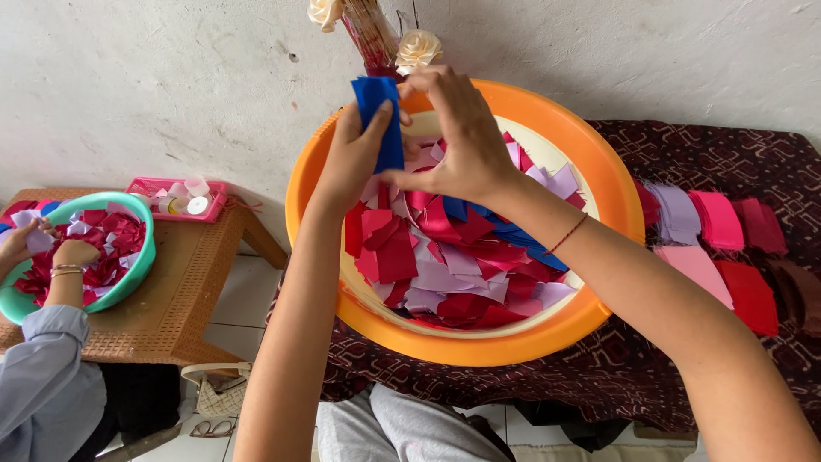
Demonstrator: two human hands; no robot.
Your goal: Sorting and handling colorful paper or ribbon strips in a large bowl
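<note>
The left hand (355, 154) pinches a folded blue fabric piece (380, 120) between thumb and fingers. The right hand (462, 141) closes its fingertips on the same piece, above the orange basin (547, 329) of cloth scraps.

Bare forearms, thin red string bracelet (567, 234), light grey trousers (402, 428)

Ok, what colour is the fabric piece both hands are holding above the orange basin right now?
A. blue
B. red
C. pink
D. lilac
A: the left hand and right hand pinch a blue fabric piece between them over the orange basin, while the red and lilac pieces lie loose inside it.
</note>
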